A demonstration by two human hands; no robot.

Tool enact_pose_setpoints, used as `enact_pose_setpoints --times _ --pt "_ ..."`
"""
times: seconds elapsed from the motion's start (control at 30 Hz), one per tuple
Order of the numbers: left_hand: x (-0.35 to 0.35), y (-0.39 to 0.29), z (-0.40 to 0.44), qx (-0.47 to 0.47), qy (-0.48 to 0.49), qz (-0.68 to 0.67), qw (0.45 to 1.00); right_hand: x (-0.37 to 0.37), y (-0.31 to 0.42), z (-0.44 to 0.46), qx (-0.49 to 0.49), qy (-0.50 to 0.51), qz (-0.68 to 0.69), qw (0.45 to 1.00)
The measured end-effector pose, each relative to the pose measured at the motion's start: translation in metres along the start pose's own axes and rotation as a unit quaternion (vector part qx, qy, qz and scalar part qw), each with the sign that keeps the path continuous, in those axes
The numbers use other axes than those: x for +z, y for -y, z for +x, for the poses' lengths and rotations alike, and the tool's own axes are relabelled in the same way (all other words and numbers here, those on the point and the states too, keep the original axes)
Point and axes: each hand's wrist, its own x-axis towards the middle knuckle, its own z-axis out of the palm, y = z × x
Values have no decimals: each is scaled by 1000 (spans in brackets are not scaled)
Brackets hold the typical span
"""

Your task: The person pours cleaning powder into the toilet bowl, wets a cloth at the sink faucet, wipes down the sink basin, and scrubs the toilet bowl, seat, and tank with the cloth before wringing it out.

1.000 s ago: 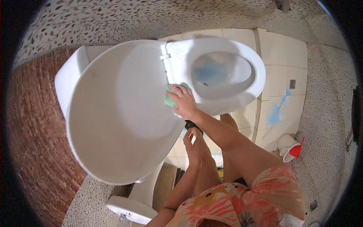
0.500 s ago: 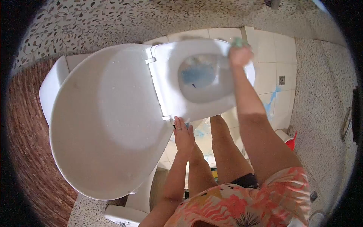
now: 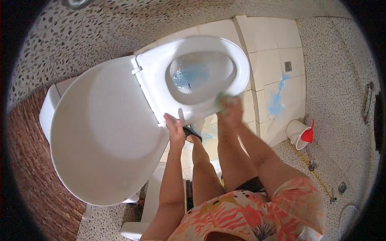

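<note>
My right hand holds a green scrubbing pad, somewhat blurred, against the near front edge of the white toilet seat. Beside the hinge, my left hand rests with fingers stretched out on the seat's near edge. Blue-tinted water lies in the toilet bowl, along with a small dark mark. The raised toilet lid leans back to the left of the seat.
Blue liquid streaks the tiled floor near a square drain. A white bucket with a red dipper stands at right. A yellow hose runs by the pebbled wall. My legs are below the bowl.
My right hand has moved with the scrubbing pad from the seat's far front edge to its near edge. My left hand stays by the hinge. The view has shifted, bringing the bucket into sight.
</note>
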Motion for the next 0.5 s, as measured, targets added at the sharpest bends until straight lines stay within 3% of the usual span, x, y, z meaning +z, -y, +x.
enact_pose_setpoints --times 0.07,0.1,0.13,0.2,0.23,0.3,0.33,0.4,0.43,0.47,0.5 --pt "-5 -15 -1 -28 36 63 997 -12 -56 37 37 -186 -119 975" --pt "-3 -19 0 -56 68 119 989 -40 -56 81 102 -137 -70 983" --pt "0 -19 3 -55 70 124 988 -25 -94 121 70 -144 -41 986" --pt "10 -14 2 -17 49 147 988 -48 -60 190 93 -89 -19 992" --pt "20 -28 -1 -24 54 153 986 -48 -59 190 100 -82 -15 992" --pt "38 -71 11 -160 19 291 943 -60 -55 191 -11 -64 -77 995" --pt "53 -67 17 -149 -12 376 914 -59 -63 178 24 -65 -37 997" --pt "93 -111 36 -89 60 451 886 -48 -88 141 80 -94 70 990" --pt "120 -112 42 85 34 414 906 -45 -102 125 105 -115 139 978" --pt "149 -122 59 141 114 382 906 -38 -118 114 131 -110 168 971" --pt "178 -132 74 170 129 291 933 -32 -133 107 157 -103 200 962"
